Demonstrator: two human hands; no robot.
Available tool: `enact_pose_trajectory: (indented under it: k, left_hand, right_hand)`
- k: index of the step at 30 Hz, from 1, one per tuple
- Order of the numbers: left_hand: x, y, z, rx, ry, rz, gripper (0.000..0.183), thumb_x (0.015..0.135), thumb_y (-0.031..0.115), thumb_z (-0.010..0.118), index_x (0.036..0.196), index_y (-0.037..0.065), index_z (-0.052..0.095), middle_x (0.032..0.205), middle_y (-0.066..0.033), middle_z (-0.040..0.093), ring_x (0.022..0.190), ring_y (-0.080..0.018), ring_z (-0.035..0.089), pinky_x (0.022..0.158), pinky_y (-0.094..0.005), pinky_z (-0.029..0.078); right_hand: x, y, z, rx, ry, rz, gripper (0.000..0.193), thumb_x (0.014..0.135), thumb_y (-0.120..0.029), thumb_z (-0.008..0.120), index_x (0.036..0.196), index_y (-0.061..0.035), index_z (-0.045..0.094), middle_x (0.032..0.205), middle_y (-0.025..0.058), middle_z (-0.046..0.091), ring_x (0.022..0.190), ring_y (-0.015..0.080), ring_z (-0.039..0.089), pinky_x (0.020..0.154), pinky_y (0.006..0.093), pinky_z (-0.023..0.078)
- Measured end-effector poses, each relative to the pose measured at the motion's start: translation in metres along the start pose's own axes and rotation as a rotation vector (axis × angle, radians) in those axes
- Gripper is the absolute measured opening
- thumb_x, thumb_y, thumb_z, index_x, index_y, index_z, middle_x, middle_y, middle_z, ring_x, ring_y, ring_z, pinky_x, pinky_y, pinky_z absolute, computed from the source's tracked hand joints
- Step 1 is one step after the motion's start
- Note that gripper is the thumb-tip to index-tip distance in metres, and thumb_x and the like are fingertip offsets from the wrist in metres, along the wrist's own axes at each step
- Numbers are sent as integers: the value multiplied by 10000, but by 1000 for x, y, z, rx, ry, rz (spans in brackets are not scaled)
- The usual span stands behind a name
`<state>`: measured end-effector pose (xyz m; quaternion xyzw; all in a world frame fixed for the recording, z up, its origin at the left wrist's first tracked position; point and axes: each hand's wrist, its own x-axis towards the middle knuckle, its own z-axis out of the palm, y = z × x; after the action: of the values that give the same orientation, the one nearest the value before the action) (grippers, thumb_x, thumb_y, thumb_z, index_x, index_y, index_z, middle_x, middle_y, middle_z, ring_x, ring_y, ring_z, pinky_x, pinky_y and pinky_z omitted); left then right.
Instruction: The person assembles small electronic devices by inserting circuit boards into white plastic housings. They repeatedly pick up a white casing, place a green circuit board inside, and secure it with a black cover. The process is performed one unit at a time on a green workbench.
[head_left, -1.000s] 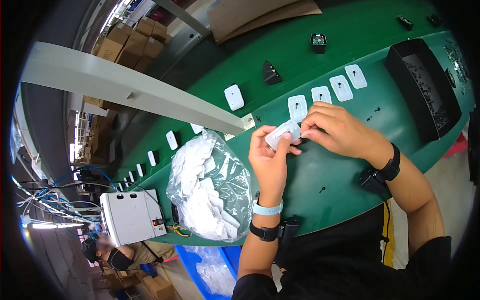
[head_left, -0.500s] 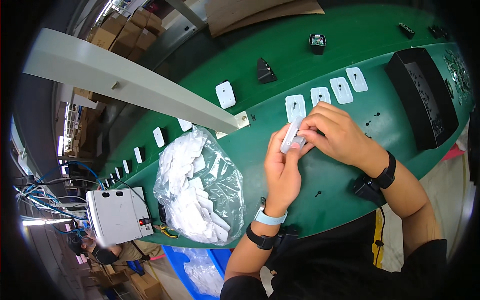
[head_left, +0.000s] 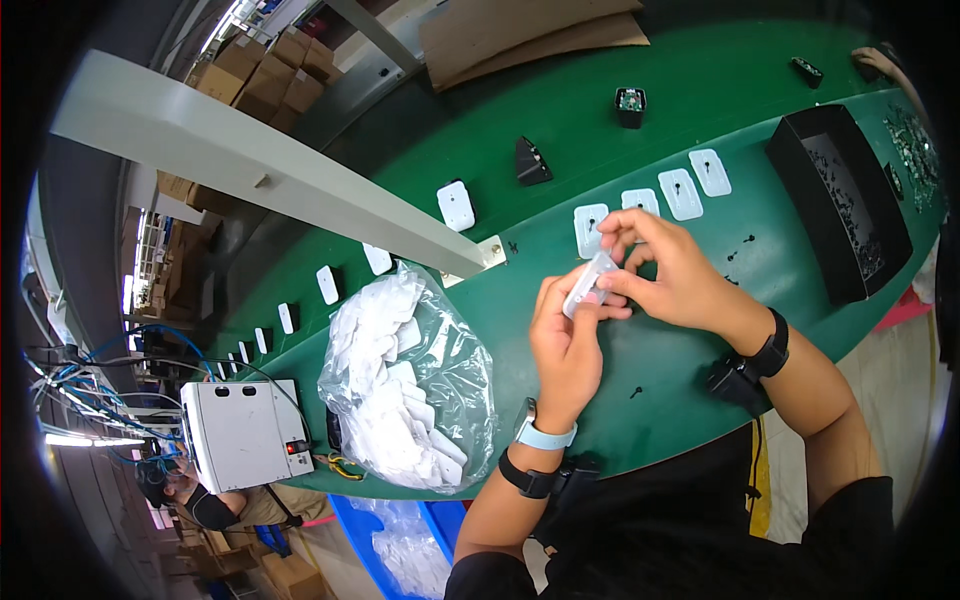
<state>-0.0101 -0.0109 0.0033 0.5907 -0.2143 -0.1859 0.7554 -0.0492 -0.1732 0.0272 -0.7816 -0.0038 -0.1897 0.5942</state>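
Note:
A small white plastic cover point(head_left: 589, 284) is held tilted on edge between my hands above the green table. My left hand point(head_left: 567, 345) grips its lower end, with the thumb in front and the fingers behind. The thumb of my right hand point(head_left: 672, 272) presses on the cover's face, and its bent index finger is near the upper end. Just beyond my hands, several similar white covers point(head_left: 681, 195) lie in a row, each with a small black part on it. Loose black parts are scattered to the right, and a single black piece point(head_left: 636, 392) lies nearer me.
To the left stands a clear bag point(head_left: 465, 375) full of white covers, beside a white metal box point(head_left: 245, 430). A black bin point(head_left: 790, 160) of small parts sits at right. Across the back, a green belt point(head_left: 580, 120) carries black housings; a grey post point(head_left: 290, 175) crosses the left.
My right index finger has lifted and spread away from the cover, and the cover has tilted a little. Another person's hand has come in at the far right.

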Motion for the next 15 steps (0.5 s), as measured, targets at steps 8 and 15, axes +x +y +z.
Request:
enact_pose_trajectory:
  k: [8, 15]
  left_hand:
    - [3, 0, -7, -71, -29, -30, 213, 1039, 79, 518, 1174, -77, 573, 982, -151, 680, 796, -177, 682, 674, -303, 591]
    - [12, -3, -22, -67, 231, 76, 161, 1027, 77, 530, 1107, -52, 585, 916, -144, 689, 687, -128, 631, 604, -262, 529]
  right_hand:
    - [0, 16, -3, 251, -192, 176, 211, 898, -18, 724, 1079, 36, 633, 932, 75, 702, 848, 103, 660, 761, 267, 565]
    - [45, -10, -7, 236, 44, 64, 245, 913, -61, 710, 1142, -25, 629, 956, 0, 620, 897, 64, 589, 775, 244, 500]
